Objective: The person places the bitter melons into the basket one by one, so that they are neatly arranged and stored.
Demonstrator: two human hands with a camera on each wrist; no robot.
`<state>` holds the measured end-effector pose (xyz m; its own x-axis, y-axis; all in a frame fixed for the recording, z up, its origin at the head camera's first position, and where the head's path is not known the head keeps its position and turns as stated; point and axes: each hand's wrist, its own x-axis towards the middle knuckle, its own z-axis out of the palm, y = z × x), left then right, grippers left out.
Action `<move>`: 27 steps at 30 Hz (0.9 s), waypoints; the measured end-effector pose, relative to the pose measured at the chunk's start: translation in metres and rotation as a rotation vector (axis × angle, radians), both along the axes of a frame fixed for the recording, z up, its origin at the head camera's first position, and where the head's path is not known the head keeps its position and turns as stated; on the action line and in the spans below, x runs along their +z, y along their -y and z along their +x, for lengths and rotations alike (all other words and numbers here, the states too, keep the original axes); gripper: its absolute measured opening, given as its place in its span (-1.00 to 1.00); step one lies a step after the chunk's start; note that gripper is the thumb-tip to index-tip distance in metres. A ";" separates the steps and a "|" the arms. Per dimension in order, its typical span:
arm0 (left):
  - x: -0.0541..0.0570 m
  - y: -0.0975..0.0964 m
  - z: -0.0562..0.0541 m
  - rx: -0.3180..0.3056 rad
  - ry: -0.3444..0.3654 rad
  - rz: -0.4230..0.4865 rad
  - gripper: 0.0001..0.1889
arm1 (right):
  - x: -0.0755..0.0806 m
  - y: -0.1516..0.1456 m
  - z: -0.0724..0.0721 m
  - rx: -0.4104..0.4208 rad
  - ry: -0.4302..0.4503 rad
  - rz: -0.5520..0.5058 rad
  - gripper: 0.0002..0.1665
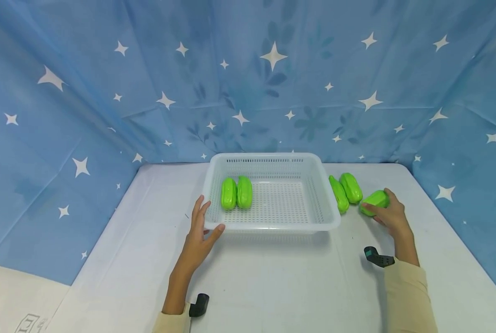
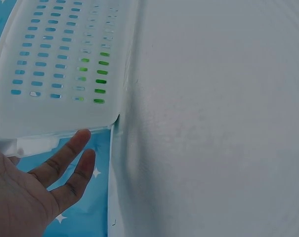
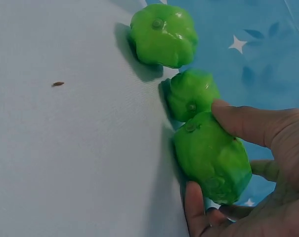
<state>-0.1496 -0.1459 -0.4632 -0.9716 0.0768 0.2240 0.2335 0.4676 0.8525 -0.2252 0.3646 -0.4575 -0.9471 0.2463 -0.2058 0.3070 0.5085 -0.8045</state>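
A white slotted basket stands on the table, with two glossy green lobed vegetables side by side in its left part. At its front left corner is my left hand, thumb spread by the front rim and the other fingers fairly straight along the left side. The left wrist view has two of these fingers extended near the basket's corner. Right of the basket, my right hand grips another green lobed vegetable between thumb and fingers. Two more such vegetables lie between it and the basket.
A white cloth covers the table. Blue star-patterned curtain hangs behind and at both sides. A small brown speck lies on the cloth. Black wrist cameras sit on both forearms.
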 end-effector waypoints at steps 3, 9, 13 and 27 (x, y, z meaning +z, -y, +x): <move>0.000 0.000 0.000 0.001 0.001 0.004 -0.20 | 0.001 0.000 -0.003 0.008 0.021 0.025 0.18; 0.001 0.000 0.000 -0.003 -0.003 0.006 -0.20 | -0.002 -0.001 -0.006 -0.007 0.036 0.052 0.20; 0.001 0.000 0.000 -0.002 -0.013 0.006 -0.20 | -0.001 0.000 -0.006 -0.008 0.035 0.043 0.19; -0.002 0.001 -0.001 -0.004 -0.008 0.008 -0.20 | 0.010 0.009 -0.004 -0.059 0.067 0.015 0.19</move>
<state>-0.1502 -0.1472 -0.4649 -0.9695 0.0786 0.2322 0.2419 0.4601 0.8543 -0.2290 0.3559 -0.4475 -0.9151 0.3051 -0.2637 0.3896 0.4996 -0.7737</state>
